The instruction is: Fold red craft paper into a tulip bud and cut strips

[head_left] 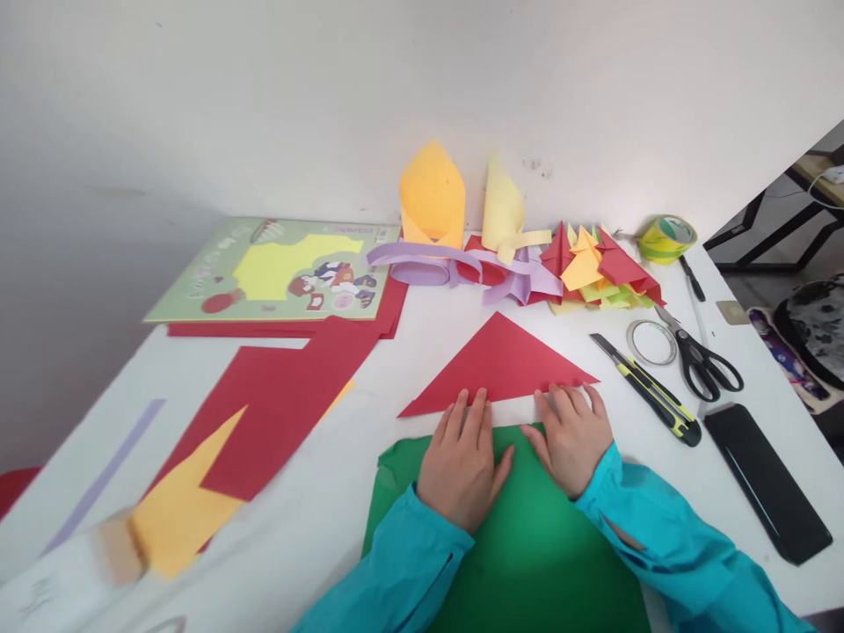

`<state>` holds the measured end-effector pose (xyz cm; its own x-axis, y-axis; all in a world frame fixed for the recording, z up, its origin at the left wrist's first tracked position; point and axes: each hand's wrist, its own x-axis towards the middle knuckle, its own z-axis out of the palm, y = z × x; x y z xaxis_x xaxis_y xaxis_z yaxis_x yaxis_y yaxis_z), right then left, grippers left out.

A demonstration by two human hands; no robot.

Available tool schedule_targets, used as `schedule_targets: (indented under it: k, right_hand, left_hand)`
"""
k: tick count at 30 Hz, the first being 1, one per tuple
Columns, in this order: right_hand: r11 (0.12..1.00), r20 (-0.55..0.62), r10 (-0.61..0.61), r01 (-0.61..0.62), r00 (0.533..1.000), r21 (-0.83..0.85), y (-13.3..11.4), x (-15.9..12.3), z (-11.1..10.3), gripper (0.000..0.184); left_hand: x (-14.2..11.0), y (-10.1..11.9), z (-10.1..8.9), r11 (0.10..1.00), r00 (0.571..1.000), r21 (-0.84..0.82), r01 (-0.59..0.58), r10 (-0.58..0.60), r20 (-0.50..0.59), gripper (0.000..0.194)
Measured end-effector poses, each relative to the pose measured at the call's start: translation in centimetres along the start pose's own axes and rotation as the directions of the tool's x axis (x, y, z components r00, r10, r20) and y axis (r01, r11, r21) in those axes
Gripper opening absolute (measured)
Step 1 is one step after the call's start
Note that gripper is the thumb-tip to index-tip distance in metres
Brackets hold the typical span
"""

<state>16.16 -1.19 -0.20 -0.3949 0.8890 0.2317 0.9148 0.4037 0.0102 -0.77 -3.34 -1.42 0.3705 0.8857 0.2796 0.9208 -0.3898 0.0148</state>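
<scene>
A red sheet of paper folded into a triangle (499, 365) lies on the white table, its point away from me. My left hand (465, 457) rests flat with fingertips on the lower edge of the triangle, left of its middle. My right hand (572, 435) presses its fingertips on the same edge near the right corner. Both hands have their fingers stretched out. Below them lies a green sheet (527, 545), partly under my hands and sleeves; its upper left corner is crumpled.
Left are red sheets (264, 387), a yellow paper piece (188, 510) and a green paper pad (191, 272). Folded paper shapes (584, 259) stand by the wall. Right lie a utility knife (650, 391), scissors (702, 360), tape rolls (667, 239) and a black phone-like slab (768, 479).
</scene>
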Motion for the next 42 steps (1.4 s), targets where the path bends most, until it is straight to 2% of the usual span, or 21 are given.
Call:
schedule_targets:
  k: [8, 16, 21, 26, 34, 38, 42]
  right_hand:
    - [0.991, -0.07, 0.125, -0.127, 0.99, -0.028, 1.9, 0.4, -0.6, 0.035]
    - [0.988, -0.143, 0.136, -0.145, 0.98, -0.055, 2.5, 0.3, -0.4, 0.03]
    - [0.988, -0.179, 0.131, -0.143, 0.975, -0.056, 2.7, 0.0, 0.0, 0.027]
    - [0.991, -0.237, 0.093, -0.113, 0.967, -0.071, 3.1, -0.4, 0.7, 0.024]
    - [0.977, -0.242, 0.131, -0.167, 0.961, -0.134, 3.2, -0.5, 0.3, 0.027]
    - [0.977, -0.23, 0.128, -0.162, 0.965, -0.136, 3.0, -0.4, 0.2, 0.032]
    - [0.993, -0.17, 0.085, -0.097, 0.982, -0.063, 1.6, 0.0, 0.6, 0.039]
  left_hand:
    - [-0.7, 0.0, -0.3, 0.988, 0.989, 0.061, 0.143, -0.141, -0.035, 0.051]
    - [-1.4, -1.8, -0.4, 0.956, 0.969, 0.161, 0.247, -0.245, -0.035, 0.056]
    - [-1.6, -1.6, -0.4, 0.946, 0.956, 0.141, 0.291, -0.294, 0.002, 0.054]
    - [-1.8, -1.4, -0.3, 0.935, 0.948, 0.172, 0.31, -0.317, 0.018, 0.055]
    - [-1.6, -1.6, -0.5, 0.942, 0.955, 0.177, 0.286, -0.295, 0.025, 0.052]
    - [-1.5, -1.3, 0.1, 0.941, 0.956, 0.175, 0.291, -0.294, -0.006, 0.047]
    - [-1.5, -0.8, 0.7, 0.947, 0.957, 0.143, 0.289, -0.29, -0.015, 0.053]
